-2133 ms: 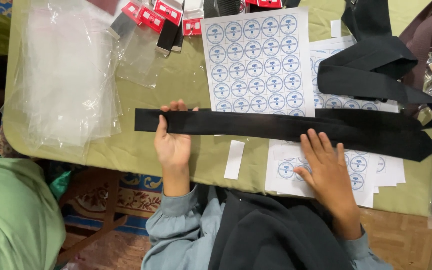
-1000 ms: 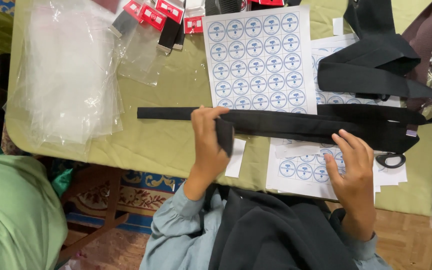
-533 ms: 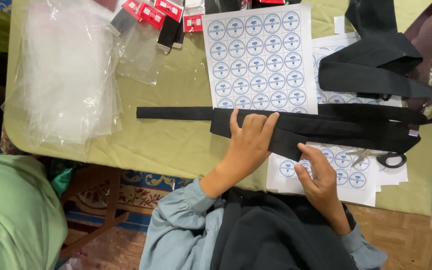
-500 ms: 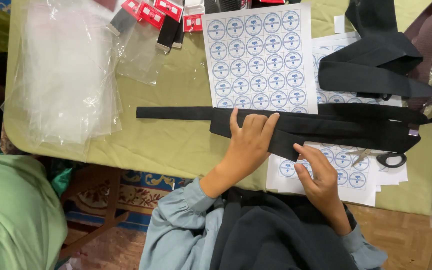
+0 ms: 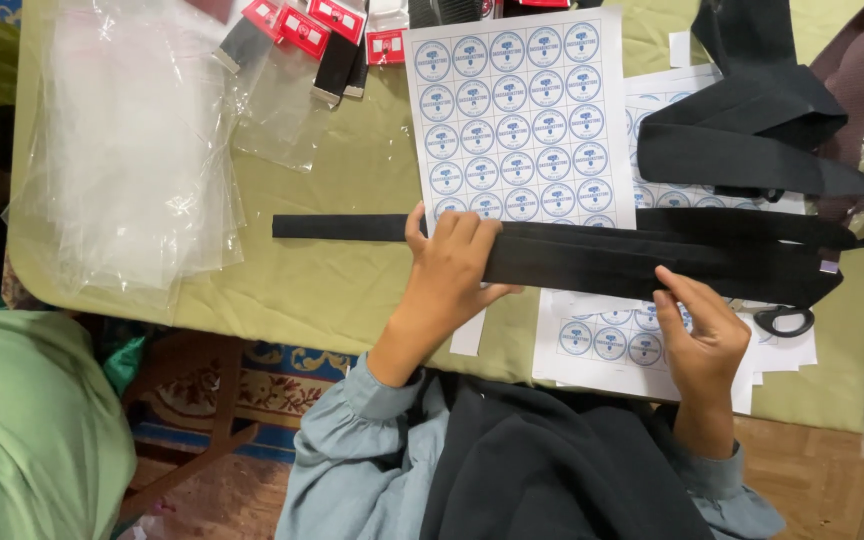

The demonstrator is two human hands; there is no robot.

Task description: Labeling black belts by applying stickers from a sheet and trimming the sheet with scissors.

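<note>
A long black fabric strip [image 5: 632, 255] lies folded across the olive-green table [image 5: 282, 290], its thin end [image 5: 337, 227] reaching left. My left hand [image 5: 452, 270] presses flat on the folded end of the strip, fingers spread. My right hand [image 5: 702, 335] sits at the strip's lower edge over a sheet of round blue stickers [image 5: 612, 345], fingertips touching the fabric. A full sticker sheet [image 5: 517, 115] lies above the strip.
A stack of clear plastic bags [image 5: 127, 150] lies at left. Red-carded packaged items [image 5: 302, 35] sit at the top. More black fabric [image 5: 752, 130] is piled at upper right. Black-handled scissors [image 5: 782, 320] lie at right. A green cloth [image 5: 32, 430] is at lower left.
The strip has been folded over from the left, so it now lies doubled. My left hand moved right along it and now presses the fold; my right hand shifted slightly.
</note>
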